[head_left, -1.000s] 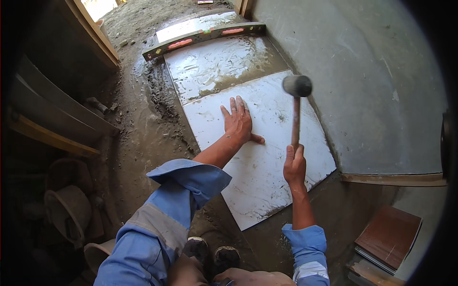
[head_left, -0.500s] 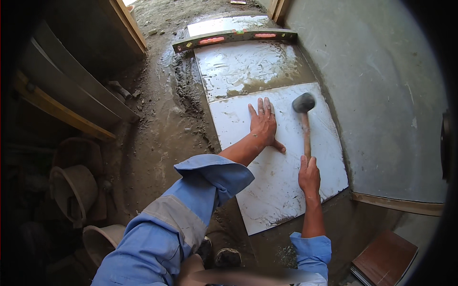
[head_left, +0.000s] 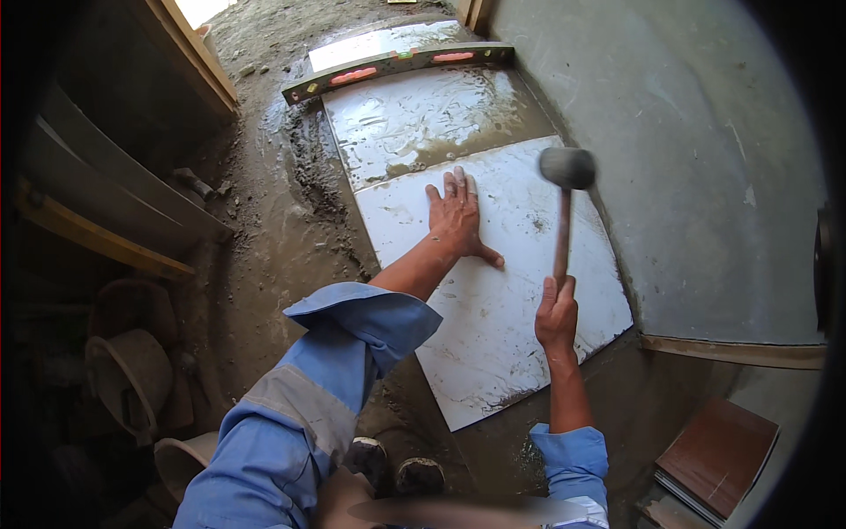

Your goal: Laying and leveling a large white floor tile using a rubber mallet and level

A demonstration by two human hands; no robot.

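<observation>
Beige, a bucket sits in shadow at the lower left of the frame. Toward the top centre I see a dark spirit level with pink grips lying across a muddy, wet tile; any lettering on it is too small for me to read. The person's left hand presses open, fingers spread, on the white tile in the middle of the frame. That tile is pale with faint grey veining, smeared with mud and grimy along its lower edge. Right of centre, the right hand grips the wooden handle of a mallet; its black head is blurred, and I can't tell whether it touches the tile. Red-brown panels lie stacked at the lower right.
</observation>
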